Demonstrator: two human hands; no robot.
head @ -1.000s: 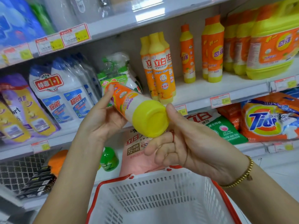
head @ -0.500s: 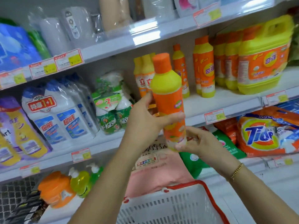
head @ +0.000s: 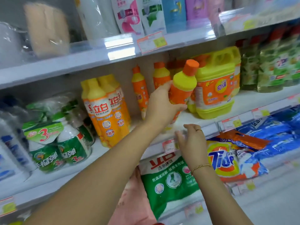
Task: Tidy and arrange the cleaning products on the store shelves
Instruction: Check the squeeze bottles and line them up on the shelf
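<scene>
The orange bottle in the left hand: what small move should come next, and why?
Probably stand it upright and set it down on the shelf. The left hand grips the orange bottle tilted, cap leaning right, over the bare gap between the slim orange bottle and the yellow jug, where similar bottles stand behind.

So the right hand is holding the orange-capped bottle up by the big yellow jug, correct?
Not quite: the left hand holds the orange-capped bottle up by the big yellow jug. The head view shows the right hand open, holding nothing, lower down.
</scene>
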